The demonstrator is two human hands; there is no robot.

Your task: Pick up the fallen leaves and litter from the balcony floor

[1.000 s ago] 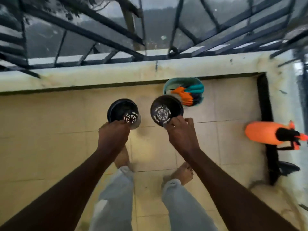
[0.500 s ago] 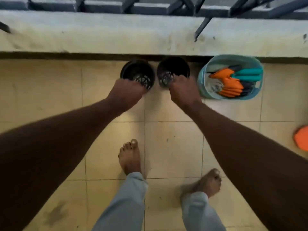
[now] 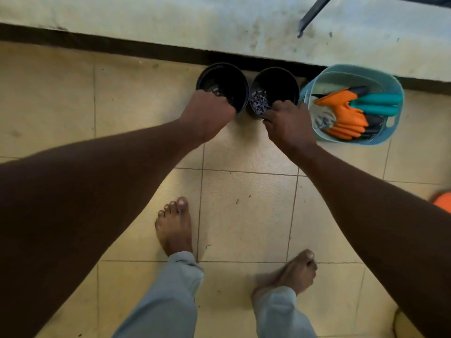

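Note:
Two empty black plastic plant pots stand side by side on the tiled balcony floor (image 3: 246,211), against the base of the low wall. My left hand (image 3: 207,113) grips the near rim of the left pot (image 3: 227,79). My right hand (image 3: 288,123) grips the near rim of the right pot (image 3: 278,81), whose perforated bottom shows inside. A few tiny dark specks of debris (image 3: 237,201) lie on the tiles in front of my feet.
A light blue plastic basket (image 3: 393,93) holding orange gloves and teal-handled tools sits just right of the pots. The stained low wall (image 3: 219,23) runs along the top. An orange object (image 3: 443,200) shows at the right edge. My bare feet stand on the tiles below.
Both hands have carried the pots forward and down to the floor by the wall, beside the basket. My view has tilted down, and the railing has left the frame.

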